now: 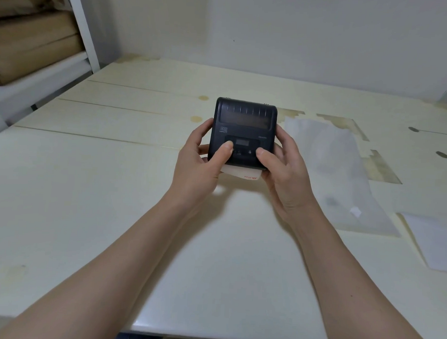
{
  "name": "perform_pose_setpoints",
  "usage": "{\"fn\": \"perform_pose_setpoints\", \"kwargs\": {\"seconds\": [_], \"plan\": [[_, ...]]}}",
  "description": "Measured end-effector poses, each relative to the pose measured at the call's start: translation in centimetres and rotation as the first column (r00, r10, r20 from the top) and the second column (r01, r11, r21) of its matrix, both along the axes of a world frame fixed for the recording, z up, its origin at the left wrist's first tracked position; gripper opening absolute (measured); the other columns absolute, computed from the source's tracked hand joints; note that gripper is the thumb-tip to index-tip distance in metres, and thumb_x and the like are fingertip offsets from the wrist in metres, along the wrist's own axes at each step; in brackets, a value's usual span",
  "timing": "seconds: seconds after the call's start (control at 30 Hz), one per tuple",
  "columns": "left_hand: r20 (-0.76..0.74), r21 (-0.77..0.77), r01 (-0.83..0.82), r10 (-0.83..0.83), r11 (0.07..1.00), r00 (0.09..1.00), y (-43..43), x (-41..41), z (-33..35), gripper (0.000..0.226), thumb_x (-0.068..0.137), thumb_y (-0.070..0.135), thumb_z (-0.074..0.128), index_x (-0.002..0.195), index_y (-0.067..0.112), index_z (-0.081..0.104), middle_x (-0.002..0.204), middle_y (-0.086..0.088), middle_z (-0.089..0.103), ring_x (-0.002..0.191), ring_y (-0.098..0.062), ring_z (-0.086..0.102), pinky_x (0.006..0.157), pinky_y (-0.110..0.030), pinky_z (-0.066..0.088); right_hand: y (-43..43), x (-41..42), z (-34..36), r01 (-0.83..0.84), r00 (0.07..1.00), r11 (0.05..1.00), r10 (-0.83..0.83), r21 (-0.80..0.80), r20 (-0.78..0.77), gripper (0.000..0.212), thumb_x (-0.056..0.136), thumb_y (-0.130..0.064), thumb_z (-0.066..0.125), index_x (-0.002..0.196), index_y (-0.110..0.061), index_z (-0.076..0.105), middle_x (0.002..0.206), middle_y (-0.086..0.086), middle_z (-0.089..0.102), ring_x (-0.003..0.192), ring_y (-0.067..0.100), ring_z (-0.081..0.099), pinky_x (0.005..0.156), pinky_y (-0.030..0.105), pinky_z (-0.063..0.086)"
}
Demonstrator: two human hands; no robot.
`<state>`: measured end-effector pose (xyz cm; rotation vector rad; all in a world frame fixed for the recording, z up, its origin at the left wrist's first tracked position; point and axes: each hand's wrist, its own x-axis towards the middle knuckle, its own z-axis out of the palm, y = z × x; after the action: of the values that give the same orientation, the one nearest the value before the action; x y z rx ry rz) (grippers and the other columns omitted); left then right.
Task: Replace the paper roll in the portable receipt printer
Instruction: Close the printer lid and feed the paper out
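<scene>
I hold the black portable receipt printer (pixel 244 130) just above the surface (pixel 90 190). My left hand (pixel 199 166) and right hand (pixel 285 171) curl their fingers (pixel 224 150) round its left and right sides, both thumbs on the near control panel. Its shut cover lies at the far end, beyond my thumbs, and a strip of red-printed white paper (pixel 242 173) shows under the near edge, so I judge either hand, equally close, must reach farther to open it. A translucent sheet (pixel 339 173) lies on the pale surface just right, a shelf (pixel 44 49) of brown parcels stands far left, and a plain wall is behind.
</scene>
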<state>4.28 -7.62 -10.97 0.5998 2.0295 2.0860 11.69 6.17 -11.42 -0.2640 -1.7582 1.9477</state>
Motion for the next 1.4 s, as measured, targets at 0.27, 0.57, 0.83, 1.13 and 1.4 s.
{"fn": "perform_pose_setpoints", "kwargs": {"seconds": [0.27,0.57,0.83,1.13,1.4], "plan": [[-0.014,-0.006,0.011,-0.011,1.0,1.0,-0.05,0.0,-0.03,0.052,0.092,0.026,0.065,0.138,0.04,0.045,0.101,0.012,0.067,0.082,0.012,0.062,0.073,-0.015,0.049,-0.01,0.04,0.0,0.008,1.0,1.0,-0.008,0.01,0.001,0.062,0.087,-0.01,0.059,0.144,-0.022,0.039,0.133,0.007,0.062,0.125,0.025,0.058,0.109,0.051,0.041],[-0.036,-0.002,0.019,-0.019,1.0,0.999,-0.08,0.07,0.07,0.05,0.093,0.022,0.064,0.136,0.039,0.045,0.101,0.012,0.067,0.079,0.015,0.062,0.067,-0.006,0.048,0.05,0.17,0.04,0.004,1.0,1.0,-0.004,0.017,-0.004,0.063,0.087,-0.01,0.06,0.145,-0.023,0.039,0.134,0.006,0.062,0.125,0.024,0.058,0.11,0.051,0.041],[-0.006,0.016,0.028,-0.028,0.999,1.0,-0.03,0.09,-0.07,0.049,0.093,0.023,0.065,0.132,0.045,0.046,0.099,0.009,0.069,0.085,0.005,0.066,0.071,-0.011,0.051,0.09,0.16,0.01,0.005,1.0,1.0,-0.005,0.013,-0.019,0.063,0.086,-0.009,0.059,0.145,-0.021,0.039,0.134,0.007,0.062,0.126,0.025,0.057,0.109,0.051,0.042],[-0.002,0.036,0.085,-0.085,0.996,0.996,-0.12,-0.03,-0.1,0.05,0.093,0.026,0.065,0.138,0.041,0.048,0.11,0.007,0.071,0.106,-0.007,0.066,0.091,-0.033,0.056,0.21,0.25,0.08,0.037,0.999,0.998,-0.036,0.041,-0.036,0.064,0.086,-0.006,0.06,0.144,-0.021,0.039,0.131,0.006,0.064,0.123,0.023,0.06,0.107,0.047,0.045],[0.051,0.082,0.11,-0.114,0.991,0.992,-0.05,-0.19,-0.18,0.053,0.089,0.036,0.053,0.142,0.035,0.049,0.12,-0.004,0.071,0.115,-0.026,0.065,0.099,-0.056,0.05,0.25,0.39,0.05,0.051,0.998,0.996,-0.049,0.069,-0.033,0.062,0.087,-0.003,0.057,0.144,-0.022,0.038,0.129,0.004,0.065,0.121,0.022,0.061,0.106,0.042,0.047]]}}
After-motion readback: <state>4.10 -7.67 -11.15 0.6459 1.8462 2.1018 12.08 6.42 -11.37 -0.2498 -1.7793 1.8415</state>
